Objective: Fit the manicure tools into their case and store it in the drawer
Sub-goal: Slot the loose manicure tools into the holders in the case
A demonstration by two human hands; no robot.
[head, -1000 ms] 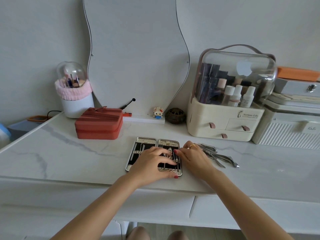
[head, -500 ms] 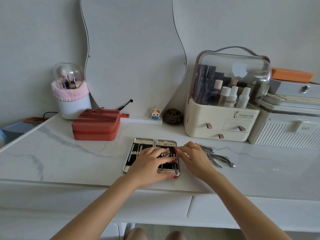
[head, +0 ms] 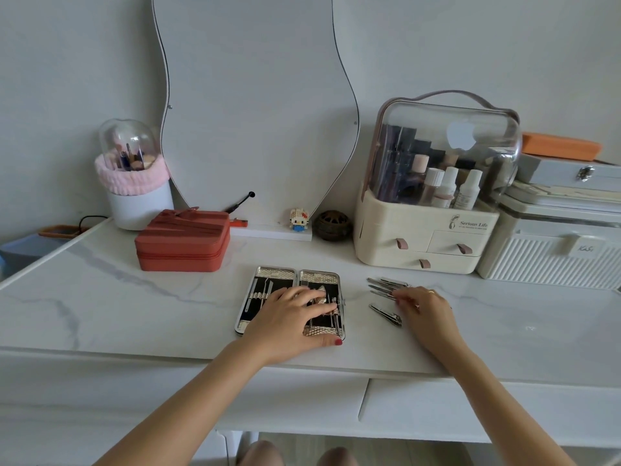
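**Picking the next little tool**

A white marble table point(head: 100, 297) stands by a wavy mirror point(head: 255, 105). The left hand point(head: 289, 317) lies flat and open on the open case point(head: 268, 277), holding it down. The right hand point(head: 423, 307) has its fingers curled on the loose tools point(head: 383, 284) beside the case; I cannot tell if it grips one. They look thin, hard, light and slippery, so pinch one at the middle.

— Left hand point(head: 291, 317)?
— Flat, palm down, fingers spread, thumb stretched out toward the right. Forearm runs in from lower left.
— Right hand point(head: 425, 309)?
— Palm down, fingers curled, tips pointing left. A ring on one finger.
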